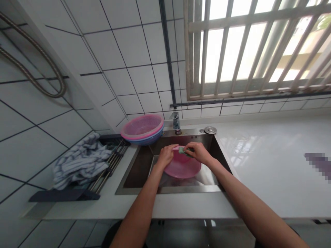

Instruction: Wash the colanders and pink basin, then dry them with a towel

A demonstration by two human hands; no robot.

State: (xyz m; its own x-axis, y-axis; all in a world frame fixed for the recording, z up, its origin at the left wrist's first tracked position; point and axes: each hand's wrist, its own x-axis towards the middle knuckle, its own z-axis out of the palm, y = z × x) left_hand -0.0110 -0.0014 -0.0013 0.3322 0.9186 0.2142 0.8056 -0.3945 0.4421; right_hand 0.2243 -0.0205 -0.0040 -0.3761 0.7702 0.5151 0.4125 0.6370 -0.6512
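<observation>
A pink plastic basin is tilted inside the stainless steel sink. My left hand grips its rim on the left side, fingers closed over the edge. In my right hand is a green sponge, pinched against the basin's far rim. The sponge is partly covered by my fingers. Behind my hands, the chrome faucet stands at the back edge of the sink.
Stacked pink and blue basins rest at the sink's back left corner. A striped towel lies on a drying rack at left. A metal drain strainer sits behind the sink, and a white counter extends right.
</observation>
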